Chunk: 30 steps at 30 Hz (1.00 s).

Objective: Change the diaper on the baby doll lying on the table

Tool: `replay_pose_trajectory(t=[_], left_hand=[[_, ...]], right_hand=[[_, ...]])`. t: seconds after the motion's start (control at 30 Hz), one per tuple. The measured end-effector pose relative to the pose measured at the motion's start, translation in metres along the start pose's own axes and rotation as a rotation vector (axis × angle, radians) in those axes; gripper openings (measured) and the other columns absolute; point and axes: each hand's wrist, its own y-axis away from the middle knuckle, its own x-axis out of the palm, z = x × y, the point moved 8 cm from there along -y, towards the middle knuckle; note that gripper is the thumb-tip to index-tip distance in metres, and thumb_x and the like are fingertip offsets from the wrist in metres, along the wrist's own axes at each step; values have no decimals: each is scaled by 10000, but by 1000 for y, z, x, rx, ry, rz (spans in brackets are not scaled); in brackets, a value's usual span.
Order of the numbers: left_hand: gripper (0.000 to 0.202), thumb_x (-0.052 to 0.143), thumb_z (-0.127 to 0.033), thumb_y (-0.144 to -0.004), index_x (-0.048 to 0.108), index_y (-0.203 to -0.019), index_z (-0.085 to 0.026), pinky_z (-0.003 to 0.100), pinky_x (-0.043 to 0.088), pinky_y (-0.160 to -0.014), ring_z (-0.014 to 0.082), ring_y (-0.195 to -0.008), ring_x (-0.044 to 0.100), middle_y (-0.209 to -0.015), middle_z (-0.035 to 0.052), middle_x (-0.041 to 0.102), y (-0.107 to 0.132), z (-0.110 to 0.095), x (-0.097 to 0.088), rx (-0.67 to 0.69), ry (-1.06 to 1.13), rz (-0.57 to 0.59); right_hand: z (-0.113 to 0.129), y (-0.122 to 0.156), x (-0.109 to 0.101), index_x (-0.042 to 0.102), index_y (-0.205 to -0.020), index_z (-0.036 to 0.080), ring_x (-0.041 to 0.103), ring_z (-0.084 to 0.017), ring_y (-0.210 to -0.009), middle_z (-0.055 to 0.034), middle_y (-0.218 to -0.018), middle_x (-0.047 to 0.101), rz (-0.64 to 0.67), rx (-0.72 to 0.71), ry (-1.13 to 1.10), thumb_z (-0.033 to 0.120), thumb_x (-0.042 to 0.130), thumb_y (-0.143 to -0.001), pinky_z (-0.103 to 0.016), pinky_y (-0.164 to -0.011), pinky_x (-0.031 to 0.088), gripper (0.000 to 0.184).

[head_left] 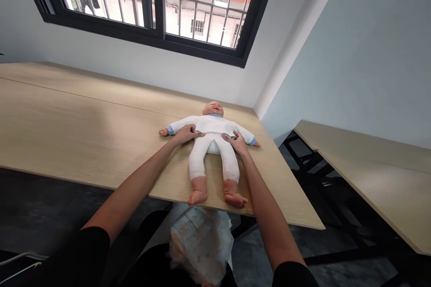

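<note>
A baby doll (211, 124) lies on its back on the wooden table, head away from me, arms spread out. It wears a white top with blue collar and cuffs, and white trousers (198, 157); its bare feet reach the table's near edge. My left hand (187, 134) is closed at the left side of the doll's waist, thumb on the trousers' waistband just below the top's hem. On the other side, my right hand (236, 141) pinches the waistband in the same way. The fingertips beneath the cloth are partly hidden.
The light wooden table (84, 130) stands against the wall below a barred window (202, 4). A crumpled translucent plastic bag (202, 242) is at my lap, below the table edge. Across a gap to the right stands another table (370, 157) with black legs.
</note>
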Motion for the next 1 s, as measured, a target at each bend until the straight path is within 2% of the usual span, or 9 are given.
replay_pose_trajectory(t=[0.1,0.23,0.53,0.63,0.73,0.83,0.93,1.0], left_hand=[[571,747,-631,-595,358,-665,-218,253,255,-563,118,-592,349,-650,-46,380,1,-2,-1,4,15,62],[563,746,-621,-595,364,-675,-215,244,268,-564,107,-582,342,-649,-54,384,3,-4,0,28,26,135],[501,695,-594,-650,367,-683,-216,245,279,-571,119,-591,369,-646,-52,399,5,-1,4,60,-37,8],[442,643,-545,-718,356,-664,-214,246,302,-591,120,-603,372,-639,-51,395,6,-4,0,97,-73,-38],[354,541,-454,-812,349,-644,-208,246,316,-609,121,-609,371,-625,-44,400,11,-7,-5,127,-130,-97],[297,513,-363,-836,367,-630,-207,248,310,-598,131,-597,381,-589,-38,417,18,-10,-12,132,-207,-149],[246,552,-296,-820,420,-634,-202,257,315,-607,153,-614,418,-593,-20,464,32,-23,-24,149,-291,-223],[185,561,-266,-827,471,-681,-196,270,344,-648,170,-664,462,-654,1,513,51,-40,-32,175,-336,-308]], right_hand=[[-1,-4,-6,516,-1112,167,570,-258,-1098,-139,-1180,585,-68,-38,44,415,883,-518,-367,-980,484,741],[1,-8,-4,531,-1007,175,579,-223,-953,-75,-1009,603,-36,-93,79,513,854,-509,-320,-849,497,683],[18,2,9,507,-679,176,505,-148,-708,-12,-728,560,110,-202,177,692,728,-563,-289,-713,439,573],[29,5,4,527,-711,157,539,-153,-726,-42,-767,604,105,-213,235,659,714,-611,-309,-752,451,545],[41,14,-10,551,-819,135,595,-179,-811,-114,-950,645,45,-219,277,603,722,-650,-341,-813,472,526],[62,51,-29,567,-899,146,629,-192,-842,-131,-1091,617,-57,-320,263,560,694,-733,-360,-823,507,464],[92,127,-50,596,-939,165,639,-186,-890,-88,-1059,609,-159,-532,265,452,653,-853,-351,-867,515,305],[106,183,-59,608,-986,188,631,-174,-904,-62,-1015,616,-146,-606,302,370,614,-917,-315,-836,522,194]])
